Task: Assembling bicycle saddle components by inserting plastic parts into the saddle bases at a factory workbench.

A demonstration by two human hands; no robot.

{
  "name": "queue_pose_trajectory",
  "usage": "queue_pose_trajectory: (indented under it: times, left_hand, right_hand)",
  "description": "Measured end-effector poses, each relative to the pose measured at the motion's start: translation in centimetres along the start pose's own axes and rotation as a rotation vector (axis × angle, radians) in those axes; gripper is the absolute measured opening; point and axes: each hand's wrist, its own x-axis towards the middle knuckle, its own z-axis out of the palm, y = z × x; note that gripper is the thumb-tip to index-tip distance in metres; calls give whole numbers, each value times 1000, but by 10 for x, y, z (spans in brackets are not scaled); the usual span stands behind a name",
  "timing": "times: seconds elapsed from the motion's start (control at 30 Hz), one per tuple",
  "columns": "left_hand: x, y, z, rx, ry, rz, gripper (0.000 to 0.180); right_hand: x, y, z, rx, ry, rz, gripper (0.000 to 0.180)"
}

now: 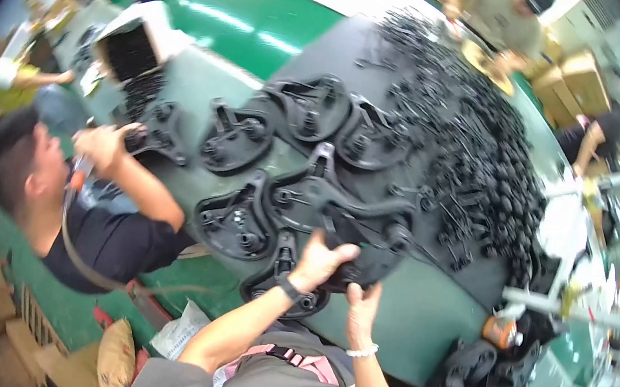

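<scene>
My left hand (pixel 320 262), with a black watch on the wrist, grips the near edge of a round black plastic plate (pixel 358 220) that carries a long lever arm. That plate is lifted a little over the green table (pixel 419 320). My right hand (pixel 362 305), wearing a white bead bracelet, holds the same plate's rim from below, fingers pointing up. Several similar black plates (pixel 231 222) lie side by side just beyond and to the left of my hands.
A big heap of small black lever parts (pixel 484 139) covers the table's right side. At the left a co-worker's hand (pixel 99 144) holds an orange-tipped tool on a hose. A white box of black parts (pixel 136 50) stands far left. More plates (pixel 476 367) and an orange roll (pixel 498 331) lie lower right.
</scene>
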Motion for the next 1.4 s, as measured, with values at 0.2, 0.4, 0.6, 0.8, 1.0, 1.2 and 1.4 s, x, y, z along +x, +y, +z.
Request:
queue_pose_trajectory:
  times: [0.2, 0.4, 0.6, 0.8, 1.0, 1.2, 1.4]
  left_hand:
    - [-19, -13, -42, -90, -31, -182, 32]
    - [-52, -29, -66, -312, -36, -346, 33]
    - [-45, -58, -53, -266, -328, -420, 62]
    - [-71, -50, -14, -234, -449, -431, 70]
    - [-104, -59, 23, -170, -358, -416, 63]
    - [-147, -66, 60, -133, -379, -410, 64]
    - [-174, -71, 81, -105, -444, -426, 62]
  right_hand:
    - [-14, -6, -13, -78, 102, 126, 82]
    - [-23, 19, -24, -88, 103, 232, 64]
    - [-39, 21, -66, -54, 118, 216, 67]
    - [-59, 36, -103, -25, 155, 115, 68]
    - [-74, 51, -198, 524, 500, -183, 56]
    - [-133, -46, -300, 874, 959, -518, 77]
    - [-153, -85, -326, 1177, 869, -550, 79]
